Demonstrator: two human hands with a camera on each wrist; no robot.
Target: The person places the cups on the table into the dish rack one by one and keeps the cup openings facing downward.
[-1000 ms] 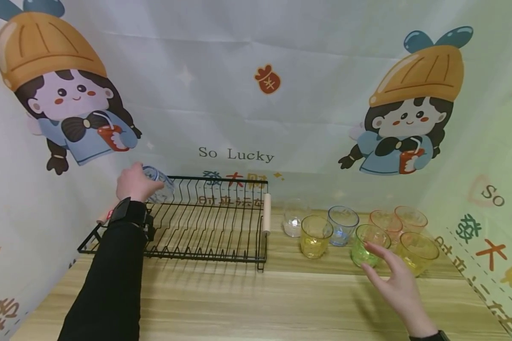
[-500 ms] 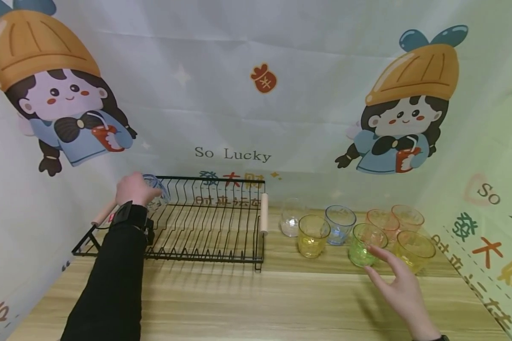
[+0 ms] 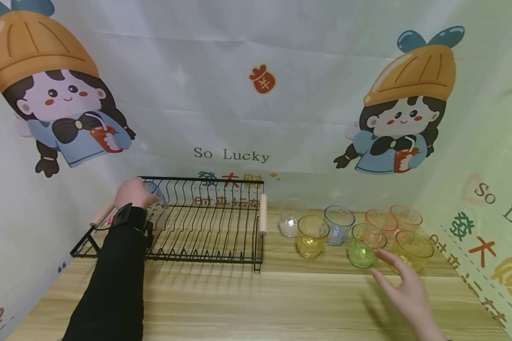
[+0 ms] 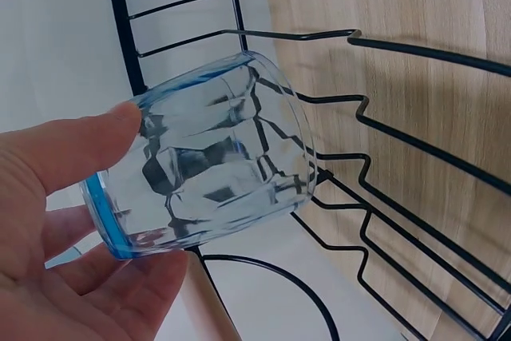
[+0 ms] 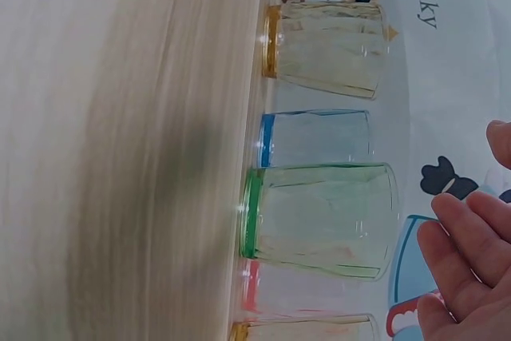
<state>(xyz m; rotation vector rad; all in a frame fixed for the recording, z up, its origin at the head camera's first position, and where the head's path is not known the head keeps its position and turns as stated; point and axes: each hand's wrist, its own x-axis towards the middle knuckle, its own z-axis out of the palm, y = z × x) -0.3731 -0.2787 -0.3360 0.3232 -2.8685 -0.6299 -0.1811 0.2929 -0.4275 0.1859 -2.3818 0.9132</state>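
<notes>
Left hand (image 3: 133,193) has its fingers curled round a blue glass (image 4: 211,161), tipped over the rack (image 3: 205,222) at its 10 o'clock corner; right hand (image 3: 405,291), fingers spread, hovers near the green glass (image 3: 362,245) at its 11 o'clock.

My left arm, in a black sleeve with a dark band at the wrist, stretches forward and away from me, and my left hand (image 3: 133,193) is raised at its end with the thumb curled over the top and the fingers (image 4: 120,277) cupped underneath, gripping. My right hand (image 3: 409,293) hangs low on the other side, palm down, fingers (image 5: 471,233) straight and loosely spread, holding nothing, only the bare wrist showing.
</notes>
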